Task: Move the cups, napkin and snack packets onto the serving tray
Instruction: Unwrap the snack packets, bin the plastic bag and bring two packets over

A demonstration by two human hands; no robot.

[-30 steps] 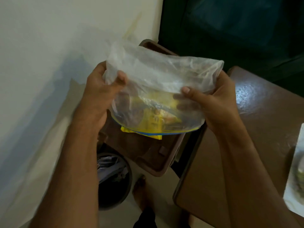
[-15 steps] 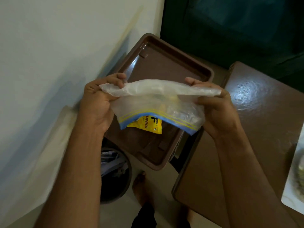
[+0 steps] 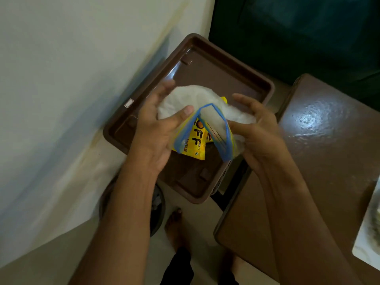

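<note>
We were on the snack step: left hand (image 3: pixel 158 128) and right hand (image 3: pixel 259 130) both gripped a zip bag (image 3: pixel 205 99) over the brown tray (image 3: pixel 226 75), mouth tipped down, yellow snack packet (image 3: pixel 195 142) sliding out. Next probably a shake. Tray otherwise looked bare; cups and napkin not visible.
</note>
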